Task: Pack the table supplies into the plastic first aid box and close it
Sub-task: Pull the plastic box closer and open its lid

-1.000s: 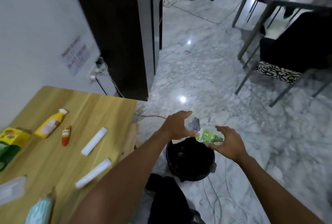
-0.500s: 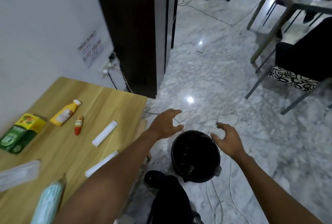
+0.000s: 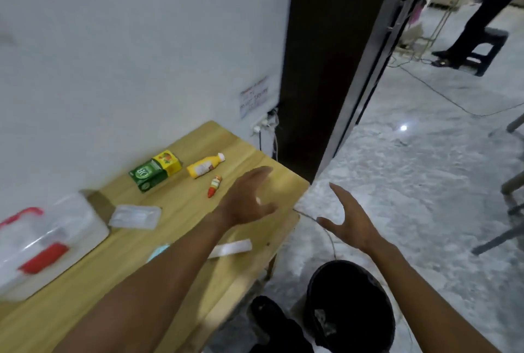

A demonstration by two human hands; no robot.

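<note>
The clear plastic first aid box [image 3: 42, 242] with red latches lies at the left end of the wooden table [image 3: 198, 276], blurred. On the table are a green and yellow carton [image 3: 154, 170], a yellow bottle [image 3: 204, 166], a small red and orange tube [image 3: 214, 186], a clear flat packet [image 3: 135, 216], a white strip [image 3: 234, 247] and a pale blue item [image 3: 158, 250] partly hidden by my forearm. My left hand [image 3: 246, 202] hovers open over the table's right end. My right hand [image 3: 347, 221] is open over the floor beside the table.
A black bin [image 3: 350, 304] stands on the marble floor below my right arm. A dark tall cabinet [image 3: 334, 75] stands behind the table by the wall. A person [image 3: 482, 4] stands at the far right near a stool. Chair legs show at the right edge.
A second ago both hands held small packets over the bin; these dropped in. The hands have since lifted away empty and my view has swung left and up toward the table.
</note>
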